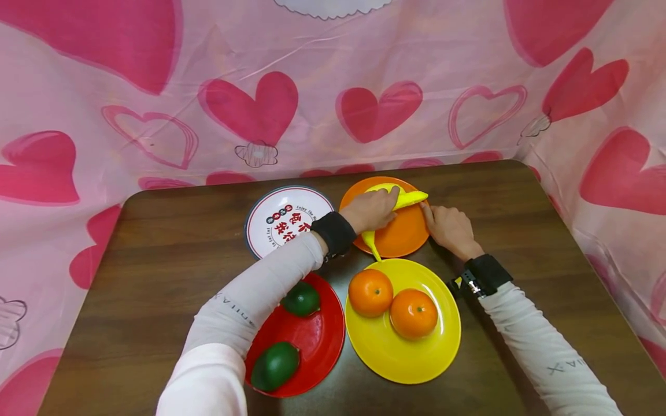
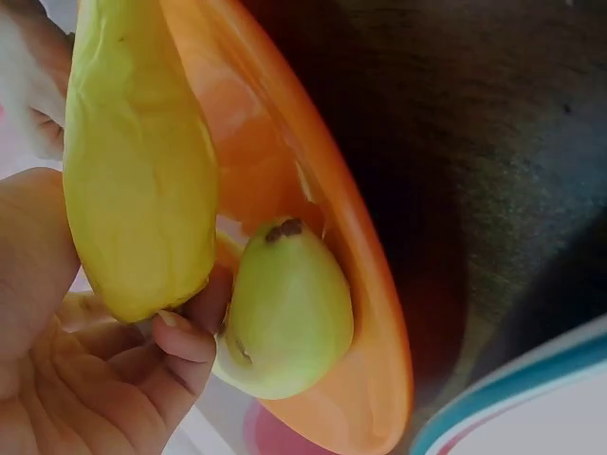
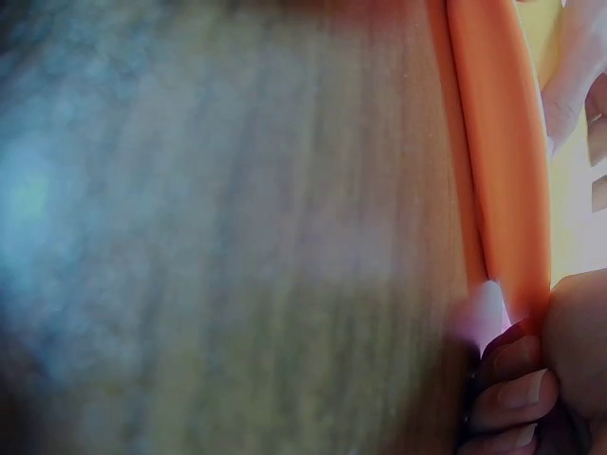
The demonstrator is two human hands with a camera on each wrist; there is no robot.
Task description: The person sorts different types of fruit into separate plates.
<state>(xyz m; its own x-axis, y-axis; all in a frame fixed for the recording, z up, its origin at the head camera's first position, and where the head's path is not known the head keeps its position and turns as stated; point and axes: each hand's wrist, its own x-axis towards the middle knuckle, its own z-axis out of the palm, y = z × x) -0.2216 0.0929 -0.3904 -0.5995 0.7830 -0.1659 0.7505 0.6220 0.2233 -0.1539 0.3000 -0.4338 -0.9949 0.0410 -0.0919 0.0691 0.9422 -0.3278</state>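
Note:
My left hand [image 1: 372, 209] holds a yellow banana [image 2: 142, 180] over the orange plate [image 1: 406, 234], its fingers round the banana's end in the left wrist view. A second banana [image 2: 289, 313] lies on that plate, its tip near the rim. In the head view the left hand hides part of both bananas [image 1: 411, 199]. At the plate's right edge, my right hand [image 1: 451, 230] pinches the rim [image 3: 503, 142]. The right wrist view shows its thumb over the rim and its curled fingers [image 3: 517, 393] below.
Nearest me, a yellow plate [image 1: 411, 367] carries two oranges [image 1: 370, 293]. Left of it, a red plate [image 1: 317, 364] bears two green fruits [image 1: 276, 367], partly under the left sleeve. A white plate with printed characters [image 1: 265, 219] stands at the back left. A heart-patterned cloth [image 1: 317, 58] hangs behind the wooden table [image 1: 171, 248].

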